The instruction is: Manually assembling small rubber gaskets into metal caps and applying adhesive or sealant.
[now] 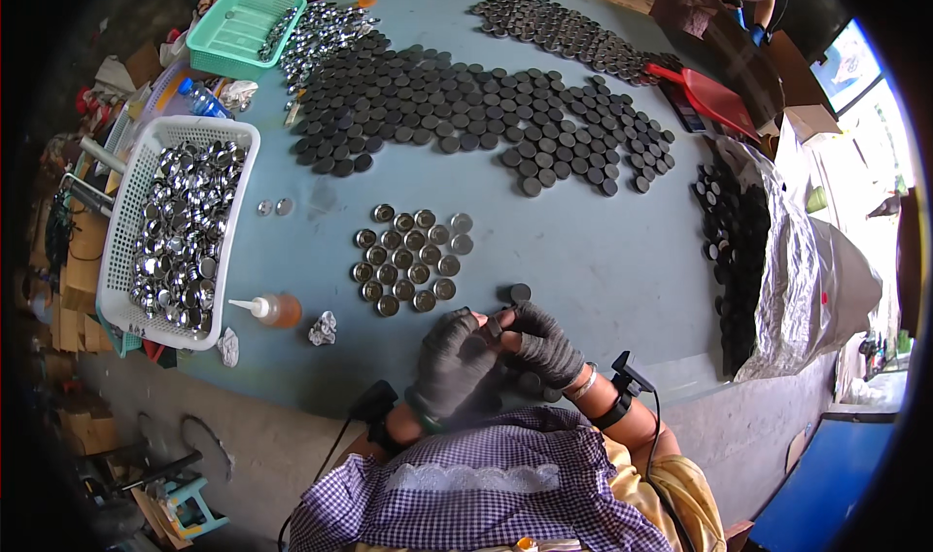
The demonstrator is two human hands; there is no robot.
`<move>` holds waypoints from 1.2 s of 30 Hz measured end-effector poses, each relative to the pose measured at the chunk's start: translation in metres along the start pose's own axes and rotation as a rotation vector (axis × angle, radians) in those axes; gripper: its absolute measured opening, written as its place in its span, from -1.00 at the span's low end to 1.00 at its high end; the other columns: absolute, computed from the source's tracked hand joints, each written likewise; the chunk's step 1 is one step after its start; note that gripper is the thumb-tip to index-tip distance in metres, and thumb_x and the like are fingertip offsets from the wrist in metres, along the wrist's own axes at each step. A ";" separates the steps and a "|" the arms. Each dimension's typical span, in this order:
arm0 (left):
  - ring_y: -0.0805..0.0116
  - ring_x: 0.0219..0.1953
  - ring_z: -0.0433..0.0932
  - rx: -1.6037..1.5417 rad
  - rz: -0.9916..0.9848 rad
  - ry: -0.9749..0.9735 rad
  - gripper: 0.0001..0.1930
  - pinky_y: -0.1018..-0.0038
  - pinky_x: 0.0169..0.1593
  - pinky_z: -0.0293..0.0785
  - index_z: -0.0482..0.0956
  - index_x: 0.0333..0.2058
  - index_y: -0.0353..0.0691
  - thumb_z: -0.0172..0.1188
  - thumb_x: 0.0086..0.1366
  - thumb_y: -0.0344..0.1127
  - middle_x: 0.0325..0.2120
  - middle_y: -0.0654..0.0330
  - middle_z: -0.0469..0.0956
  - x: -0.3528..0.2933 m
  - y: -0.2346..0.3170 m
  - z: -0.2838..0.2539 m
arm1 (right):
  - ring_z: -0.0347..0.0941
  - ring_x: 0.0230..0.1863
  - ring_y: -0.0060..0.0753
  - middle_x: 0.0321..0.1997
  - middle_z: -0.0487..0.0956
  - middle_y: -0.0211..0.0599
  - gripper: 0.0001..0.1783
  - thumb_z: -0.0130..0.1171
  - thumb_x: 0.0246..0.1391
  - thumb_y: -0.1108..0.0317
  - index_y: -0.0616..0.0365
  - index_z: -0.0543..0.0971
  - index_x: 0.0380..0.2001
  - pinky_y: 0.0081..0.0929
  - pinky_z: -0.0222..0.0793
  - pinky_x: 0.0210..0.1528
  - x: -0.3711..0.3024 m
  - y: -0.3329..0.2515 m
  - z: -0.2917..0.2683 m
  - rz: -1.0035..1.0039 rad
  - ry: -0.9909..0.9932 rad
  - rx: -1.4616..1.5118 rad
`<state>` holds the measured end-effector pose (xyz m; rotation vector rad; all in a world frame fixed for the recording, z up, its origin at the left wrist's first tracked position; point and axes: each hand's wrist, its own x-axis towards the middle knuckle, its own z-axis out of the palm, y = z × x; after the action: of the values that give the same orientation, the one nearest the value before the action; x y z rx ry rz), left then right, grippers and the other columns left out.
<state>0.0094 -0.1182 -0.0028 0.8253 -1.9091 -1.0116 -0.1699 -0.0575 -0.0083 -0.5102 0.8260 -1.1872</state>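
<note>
In front of my chest, my left hand [453, 360] and my right hand [544, 344] meet, both in grey fingerless gloves. Their fingertips pinch a small dark round disc [495, 327] between them. Another dark disc [520, 292] lies on the table just beyond my right fingers. Several more dark discs [530, 383] sit close under my right wrist, partly hidden. Farther out and to the left, shiny shallow metal caps [401, 258] stand hollow side up in loose rows. A few paler round pieces [461, 224] lie at the right of that group.
Many dark discs [418, 100] cover the table's far part. A white basket [113, 260] of metal caps stands left, near a squeeze bottle [280, 310] and crumpled foil [323, 328]. A green basket [222, 29], red dustpan [714, 100] and silver sack [802, 280] edge the table. Another person [692, 3] is far right.
</note>
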 end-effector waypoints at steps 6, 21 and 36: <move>0.19 -0.18 0.59 -0.089 -0.046 0.030 -0.55 0.36 -0.07 0.52 0.53 -0.12 -0.30 0.44 -0.04 -0.53 -0.22 0.08 0.57 0.006 -0.007 -0.008 | 0.46 -0.14 -0.51 -0.15 0.51 -0.38 -0.48 0.12 0.24 0.13 0.19 0.37 0.16 -0.52 0.42 -0.13 0.016 -0.013 0.013 -0.217 0.111 -0.314; 0.29 -0.11 0.56 -0.127 -0.049 0.056 -0.53 0.38 -0.01 0.50 0.53 -0.06 -0.32 0.40 -0.01 -0.59 -0.15 0.12 0.56 0.014 -0.034 -0.026 | 0.43 -0.10 -0.57 -0.17 0.56 -0.38 -0.64 0.22 0.17 0.33 0.19 0.49 0.02 -0.50 0.40 -0.05 0.050 -0.022 0.019 -0.014 0.012 -0.467; 0.38 -0.16 0.55 -0.041 -0.121 0.322 -0.59 0.43 -0.02 0.48 0.50 -0.03 -0.30 0.28 0.11 -0.62 -0.05 0.16 0.54 0.005 -0.065 -0.054 | 0.45 -0.11 0.08 -0.16 0.50 -0.05 -0.69 0.28 -0.11 0.30 0.14 0.50 -0.26 -0.13 0.42 -0.03 0.188 -0.039 -0.026 -0.293 0.161 -1.646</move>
<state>0.0651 -0.1711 -0.0387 1.0235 -1.5762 -0.9227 -0.1867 -0.2463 -0.0500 -1.9114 1.8368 -0.5434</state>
